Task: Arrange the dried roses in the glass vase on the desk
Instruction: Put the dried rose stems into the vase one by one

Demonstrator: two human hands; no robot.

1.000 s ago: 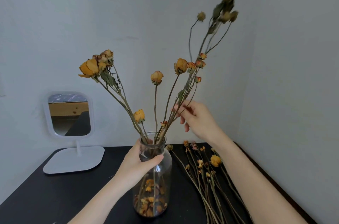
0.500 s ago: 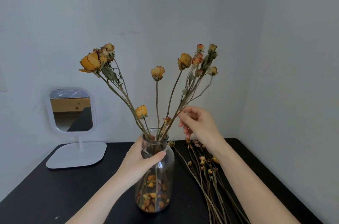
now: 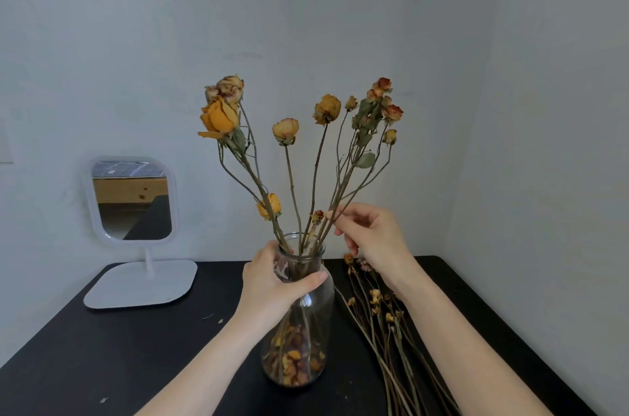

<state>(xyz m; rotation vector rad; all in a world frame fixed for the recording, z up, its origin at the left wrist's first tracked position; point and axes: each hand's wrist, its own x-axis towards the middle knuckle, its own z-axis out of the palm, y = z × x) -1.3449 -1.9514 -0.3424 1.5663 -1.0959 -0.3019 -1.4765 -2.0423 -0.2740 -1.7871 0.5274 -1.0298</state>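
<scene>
Hands: left hand (image 3: 272, 283) wraps glass vase (image 3: 308, 323) neck; right hand (image 3: 374, 238) raised, pinching rose stems (image 3: 342, 184).

Head-worn camera looks forward and down, near the desk (image 3: 136, 364).

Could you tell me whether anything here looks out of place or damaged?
Loose petals lie in the bottom of the vase, and a few dry crumbs are scattered on the desk left of it.

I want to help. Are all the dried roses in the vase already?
No, more dried roses lie on the black desk beside the clear glass vase.
</scene>
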